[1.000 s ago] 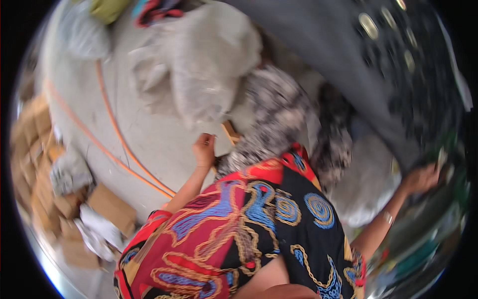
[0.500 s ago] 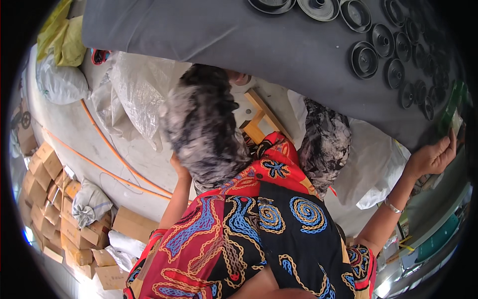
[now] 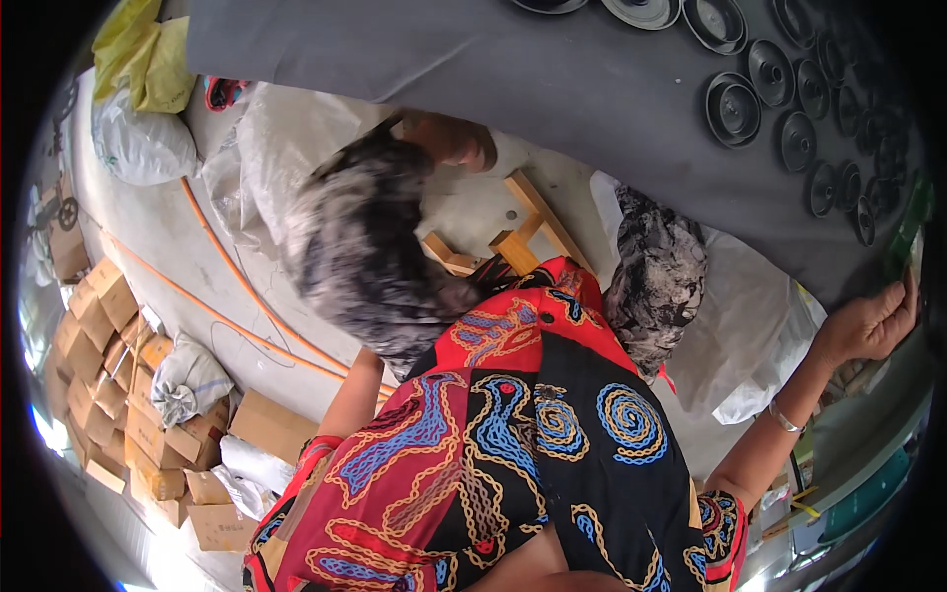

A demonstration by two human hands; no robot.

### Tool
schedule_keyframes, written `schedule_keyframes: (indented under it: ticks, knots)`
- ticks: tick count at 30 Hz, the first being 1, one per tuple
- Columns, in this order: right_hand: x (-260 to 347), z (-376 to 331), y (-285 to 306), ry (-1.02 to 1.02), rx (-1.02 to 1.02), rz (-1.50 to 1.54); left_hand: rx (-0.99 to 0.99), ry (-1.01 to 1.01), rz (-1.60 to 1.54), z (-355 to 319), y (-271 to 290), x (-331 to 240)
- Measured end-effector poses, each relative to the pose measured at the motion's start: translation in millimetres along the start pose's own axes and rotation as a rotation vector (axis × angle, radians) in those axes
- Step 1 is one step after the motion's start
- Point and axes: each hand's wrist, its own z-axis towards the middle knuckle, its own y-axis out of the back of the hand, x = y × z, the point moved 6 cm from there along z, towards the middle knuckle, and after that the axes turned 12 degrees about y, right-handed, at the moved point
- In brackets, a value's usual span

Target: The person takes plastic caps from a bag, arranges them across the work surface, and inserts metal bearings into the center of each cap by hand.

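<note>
My right hand (image 3: 873, 321) is at the right edge of the grey-covered table. Its fingers are curled closed, beside the lower end of a shiny green thing (image 3: 910, 222); whatever they hold, if anything, is hidden. Of my left arm, only the forearm (image 3: 357, 393) shows, beside my bent left leg (image 3: 365, 237) in black-and-white patterned trousers. That leg hides the left hand and its fingers. A bare foot (image 3: 459, 143) shows under the table's near edge. Several dark round dished parts (image 3: 733, 111) with raised centres lie on the grey cover (image 3: 414, 59).
A wooden frame (image 3: 541, 222) stands on the floor between my legs. Orange hoses (image 3: 222, 242) cross the floor at left. Piled cardboard boxes (image 3: 271, 426), a white sack (image 3: 192, 380) and yellow bags (image 3: 158, 64) lie farther left. Clear plastic sheeting (image 3: 745, 316) hangs below the table at right.
My left leg has swung left, baring more of the foot and wooden frame. The left hand has slipped out of sight behind it. My right hand stays beside the green thing.
</note>
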Motion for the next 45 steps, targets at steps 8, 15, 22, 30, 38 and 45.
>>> schedule_keyframes:
  ticks: [8, 15, 22, 30, 38, 45]
  knots:
    - [-1.7, 3.2, -6.1, -0.020, 0.016, 0.001, -0.128, 0.053, -0.297, 10.9, 14.7, -1.4]
    - [-19.1, 1.9, -2.1, 0.015, 0.067, -0.116, -0.230, -0.146, 0.339, -5.9, 1.2, -23.3]
    - [-15.8, 3.5, -3.6, 0.085, 0.072, -0.107, -0.070, -0.412, 0.616, -5.4, -30.7, -67.9]
    - [-3.8, 4.2, -8.6, 0.125, 0.097, -0.046, -0.198, -0.512, 1.145, 100.0, -115.4, -203.3]
    - [-12.1, 9.9, 6.5, 0.106, 0.084, -0.046, -0.526, -0.043, 0.947, 176.4, 71.8, -209.2]
    - [-19.1, 2.0, 11.8, 0.096, 0.053, -0.067, -0.302, -0.035, 0.953, 149.7, 33.0, -168.7]
